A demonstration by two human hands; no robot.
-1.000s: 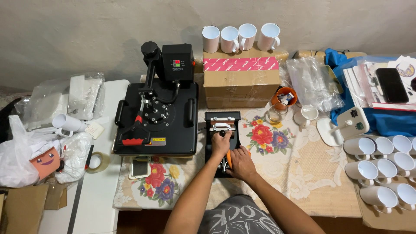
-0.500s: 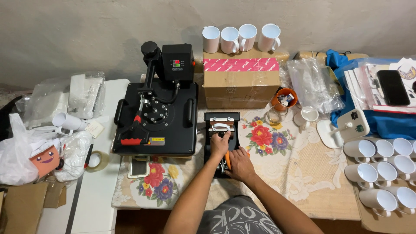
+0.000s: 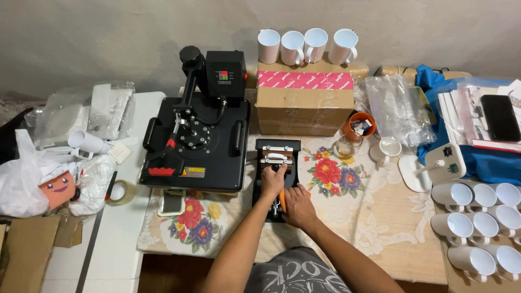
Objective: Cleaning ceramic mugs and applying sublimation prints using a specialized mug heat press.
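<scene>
Black mug-press attachment, a narrow metal frame with silver clamp bars, lies on the floral-cloth tabletop, just right of the large black flat heat press and in front of the brown cardboard box sealed with pink tape. Four white ceramic mugs stand upside down on that box. More white mugs lie in rows at the right edge.

Both hands are on the attachment. The left hand has its grip folded down over the middle of the frame, below the clamp bars. The right hand sits at the near end, its grip wrapped on an orange handle that shows only as a sliver between the hands.

By the look of it, the step in hand is working that handle. Moving it cleanly calls for the left hand to pin the frame flat.
</scene>
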